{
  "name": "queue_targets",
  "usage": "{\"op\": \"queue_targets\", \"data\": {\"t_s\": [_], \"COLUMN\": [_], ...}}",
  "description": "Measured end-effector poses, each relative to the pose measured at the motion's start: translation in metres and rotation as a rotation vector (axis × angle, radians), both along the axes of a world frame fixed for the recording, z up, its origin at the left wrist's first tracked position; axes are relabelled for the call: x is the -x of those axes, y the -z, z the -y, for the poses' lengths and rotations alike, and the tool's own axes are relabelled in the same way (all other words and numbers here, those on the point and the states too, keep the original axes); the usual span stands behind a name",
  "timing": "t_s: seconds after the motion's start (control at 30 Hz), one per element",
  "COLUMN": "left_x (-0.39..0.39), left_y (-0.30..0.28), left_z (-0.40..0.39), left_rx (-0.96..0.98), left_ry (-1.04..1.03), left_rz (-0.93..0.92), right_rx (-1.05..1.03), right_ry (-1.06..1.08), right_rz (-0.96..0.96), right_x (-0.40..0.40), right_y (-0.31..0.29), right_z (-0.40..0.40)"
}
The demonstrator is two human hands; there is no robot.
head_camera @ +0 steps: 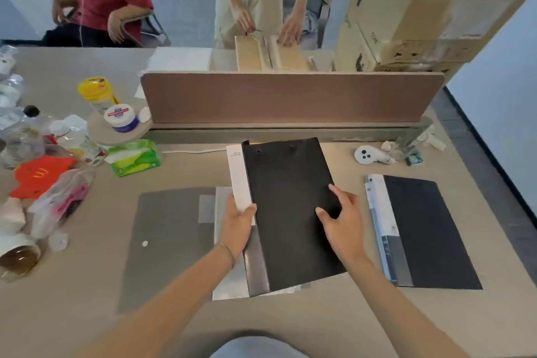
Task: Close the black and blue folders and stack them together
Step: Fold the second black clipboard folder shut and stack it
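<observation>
My left hand (237, 225) grips the spine of the black folder (290, 212), my right hand (340, 219) lies flat with open fingers on its cover, so I should press evenly before stacking.

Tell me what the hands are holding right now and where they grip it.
The left hand grips the black folder at its white-labelled spine edge. The right hand lies flat on its cover, pressing rather than gripping.

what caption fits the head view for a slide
Both hands, left and right, hold a black folder beside a second folder on the desk.
</observation>
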State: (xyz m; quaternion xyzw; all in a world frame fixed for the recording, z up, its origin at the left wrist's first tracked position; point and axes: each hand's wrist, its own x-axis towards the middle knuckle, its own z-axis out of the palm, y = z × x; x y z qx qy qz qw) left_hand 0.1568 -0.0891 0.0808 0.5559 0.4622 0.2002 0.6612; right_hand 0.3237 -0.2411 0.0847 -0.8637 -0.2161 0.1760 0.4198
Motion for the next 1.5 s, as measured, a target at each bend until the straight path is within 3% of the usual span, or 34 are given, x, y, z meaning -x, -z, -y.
{"op": "queue_targets", "data": {"t_s": [0.23, 0.63, 0.83, 1.5], "left_x": [-0.102, -0.238, -0.281, -0.321], "left_y": [0.007, 0.043, 0.061, 0.097], "left_z": [0.086, 0.199, 0.215, 0.203], "left_rx": [-0.119, -0.156, 0.006, -0.057], "left_ry": [0.314, 0.441, 0.442, 0.507], "left_rz": [-0.152, -0.369, -0.369, -0.583], "right_rx": [0.042, 0.16, 0.187, 0.17], "right_ry": [0.275, 0.488, 0.478, 0.414], "right_rz": [0.016, -0.118, -0.183, -0.245], "right_x": [-0.07, -0.176, -0.214, -0.255], "right_y": [0.018, 0.056, 0.068, 0.103], "right_z": [0.108, 0.23, 0.245, 0.237]}}
